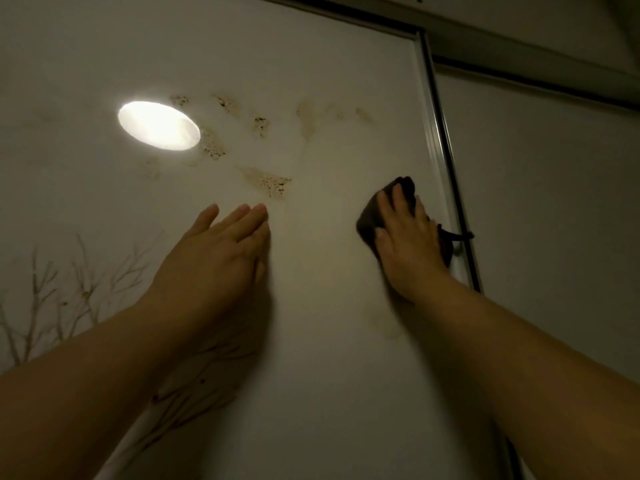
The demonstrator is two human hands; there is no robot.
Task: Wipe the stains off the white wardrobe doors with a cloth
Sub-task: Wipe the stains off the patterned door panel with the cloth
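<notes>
dim room, white door [329, 271] glaring under a lamp reflection [158, 125]. right hand [408, 244] is pressing a dark cloth [369, 216] flat beside the frame [446, 168]. left hand [221, 247] is lying open, bracing. stains [266, 183] are sitting up-left of the cloth: should sweep there with firm, overlapping strokes.

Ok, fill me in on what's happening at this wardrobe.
A person is cleaning a white wardrobe door. The right hand presses a dark cloth flat against the door near its metal edge frame. The left hand rests open on the door. Brown speckled stains above both hands are not yet wiped.
</notes>
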